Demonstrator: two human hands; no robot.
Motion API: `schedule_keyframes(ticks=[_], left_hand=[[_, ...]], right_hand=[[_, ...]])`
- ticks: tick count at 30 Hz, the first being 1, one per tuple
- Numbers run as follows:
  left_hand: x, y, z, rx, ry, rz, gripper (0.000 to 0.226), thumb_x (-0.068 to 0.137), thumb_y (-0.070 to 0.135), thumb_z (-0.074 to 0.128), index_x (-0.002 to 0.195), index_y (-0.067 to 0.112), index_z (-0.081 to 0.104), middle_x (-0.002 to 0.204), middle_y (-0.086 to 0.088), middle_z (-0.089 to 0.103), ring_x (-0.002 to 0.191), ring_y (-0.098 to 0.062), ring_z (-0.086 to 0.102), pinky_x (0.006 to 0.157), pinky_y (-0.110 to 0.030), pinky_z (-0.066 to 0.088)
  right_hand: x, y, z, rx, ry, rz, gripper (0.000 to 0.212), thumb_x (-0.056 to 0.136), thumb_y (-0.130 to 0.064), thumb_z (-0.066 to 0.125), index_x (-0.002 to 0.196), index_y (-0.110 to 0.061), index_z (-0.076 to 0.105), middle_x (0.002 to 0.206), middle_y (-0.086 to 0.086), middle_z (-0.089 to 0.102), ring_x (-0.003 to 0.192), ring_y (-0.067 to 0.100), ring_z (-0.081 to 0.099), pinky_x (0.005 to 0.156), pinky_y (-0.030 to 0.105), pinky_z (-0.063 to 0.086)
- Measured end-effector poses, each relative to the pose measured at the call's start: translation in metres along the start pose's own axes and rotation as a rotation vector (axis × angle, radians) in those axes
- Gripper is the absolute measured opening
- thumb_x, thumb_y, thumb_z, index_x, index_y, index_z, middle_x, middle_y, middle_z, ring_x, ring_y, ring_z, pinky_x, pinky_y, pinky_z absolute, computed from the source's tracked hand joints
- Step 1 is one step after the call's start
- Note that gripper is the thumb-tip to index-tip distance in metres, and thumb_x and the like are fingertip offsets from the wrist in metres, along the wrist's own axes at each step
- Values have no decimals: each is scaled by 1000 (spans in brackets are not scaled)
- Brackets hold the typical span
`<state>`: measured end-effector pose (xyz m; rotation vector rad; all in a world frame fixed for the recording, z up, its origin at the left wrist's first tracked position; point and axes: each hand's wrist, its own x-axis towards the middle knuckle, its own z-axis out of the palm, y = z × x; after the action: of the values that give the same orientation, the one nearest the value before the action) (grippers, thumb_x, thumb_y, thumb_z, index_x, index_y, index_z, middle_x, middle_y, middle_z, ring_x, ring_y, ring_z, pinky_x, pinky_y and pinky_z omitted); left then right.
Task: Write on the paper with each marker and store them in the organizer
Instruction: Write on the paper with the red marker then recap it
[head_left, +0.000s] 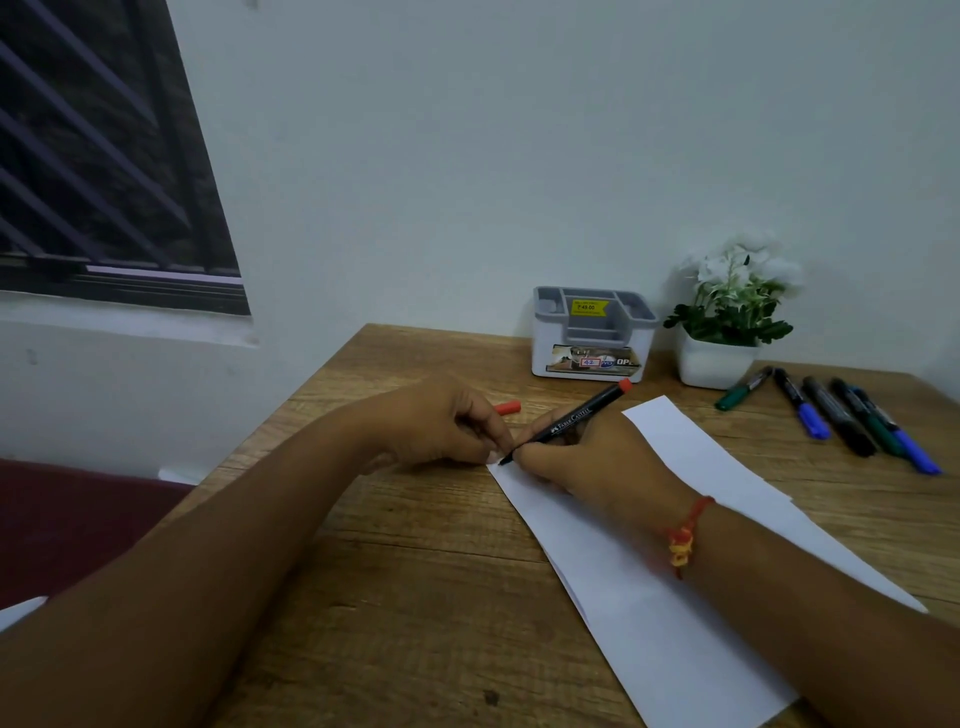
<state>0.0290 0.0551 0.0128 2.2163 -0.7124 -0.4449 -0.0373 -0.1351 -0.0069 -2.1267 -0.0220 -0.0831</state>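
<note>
Right hand (582, 457): fingers closed around one black marker (571, 418); the heel of the hand rests on the paper.
Marker: slants up and away from the hand, red end plug at the top, uncapped tip down at the paper's near-left edge.
Left hand (441, 421): curled shut on one red cap (508, 408), which sticks out past the knuckles; fingertips lie at the paper's edge, just beside the marker tip.
Wrist: one red and yellow thread (683, 535) tied round the right wrist.
Paper (675, 613): one long white sheet lying slantwise on the table, from beside the pot toward the near edge; no writing can be made out on it.
Table (415, 545): one wooden top, set against a white wall.
Spare markers (836, 415): five, capped, lying side by side right of the paper; two green caps, two blue, one black.
Organizer (592, 332): one grey and white box with several compartments, at the wall behind the hands; no markers stand in it.
Pot (714, 364): one white pot of white flowers, just right of the organizer.
Window (104, 156): one, barred, upper left.
</note>
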Motion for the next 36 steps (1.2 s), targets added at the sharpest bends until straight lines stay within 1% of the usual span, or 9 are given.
schedule_keyframes(ticks=[2, 4, 9, 14, 18, 21, 26, 32, 36], left_hand=[[0, 1, 0, -8, -4, -2, 20, 84, 8, 71, 94, 24, 78, 85, 9, 73, 75, -3, 61, 72, -22, 48], [0, 1, 1, -20, -4, -3, 20, 84, 6, 71, 94, 22, 78, 84, 8, 73, 72, 0, 61, 69, -17, 46], [1, 1, 0, -20, -3, -2, 19, 85, 6, 70, 96, 19, 78, 78, 13, 72, 67, 4, 60, 63, -12, 45], [1, 1, 0, -1, -2, -1, 20, 85, 6, 70, 95, 21, 78, 81, 12, 72, 72, 0, 61, 67, -17, 47], [1, 1, 0, -1, 1, 6, 20, 84, 6, 71, 94, 22, 78, 89, 2, 74, 81, -13, 63, 79, -28, 52], [0, 0, 1, 0, 6, 15, 20, 84, 7, 71, 94, 22, 78, 91, 3, 75, 92, -22, 67, 87, -33, 54], [1, 0, 0, -1, -4, 9, 20, 84, 7, 72, 95, 21, 78, 90, 4, 75, 88, -15, 66, 86, -31, 53], [0, -1, 0, 5, 0, 4, 20, 83, 7, 72, 94, 21, 78, 93, 3, 75, 98, -23, 67, 94, -40, 54], [1, 0, 0, 2, 4, 11, 20, 84, 6, 71, 93, 22, 78, 93, 1, 74, 94, -25, 67, 88, -39, 55]], right_hand=[[0, 2, 2, -24, 7, -15, 14, 76, -33, 73, 84, -24, 80, 68, -8, 72, 70, 4, 66, 62, 25, 53], [0, 3, 4, -59, 10, -24, 22, 71, -39, 71, 85, -24, 80, 76, -4, 75, 77, 9, 69, 70, 33, 57], [2, 5, 3, -75, 22, -18, 15, 76, -33, 72, 85, -24, 79, 78, -3, 75, 78, 9, 69, 71, 31, 57], [4, 5, 3, -100, 1, -31, 20, 72, -38, 72, 84, -23, 79, 72, -3, 73, 73, 9, 68, 70, 35, 58], [4, 4, 5, -127, 23, -23, 25, 76, -40, 73, 83, -17, 78, 74, 0, 72, 78, 15, 69, 65, 34, 54], [5, 4, 7, -146, 40, -19, 28, 76, -42, 73, 84, -16, 78, 74, 1, 73, 77, 16, 68, 68, 40, 56], [5, 5, 7, -149, 51, -15, 25, 78, -42, 72, 84, -17, 77, 71, -1, 71, 72, 12, 66, 62, 31, 51], [3, 3, 6, -124, 60, -2, 24, 78, -39, 72, 84, -16, 77, 71, -1, 70, 71, 11, 64, 62, 30, 50], [3, 2, 5, -119, 48, -15, 26, 76, -41, 72, 83, -16, 77, 72, 1, 71, 75, 15, 67, 64, 37, 53]])
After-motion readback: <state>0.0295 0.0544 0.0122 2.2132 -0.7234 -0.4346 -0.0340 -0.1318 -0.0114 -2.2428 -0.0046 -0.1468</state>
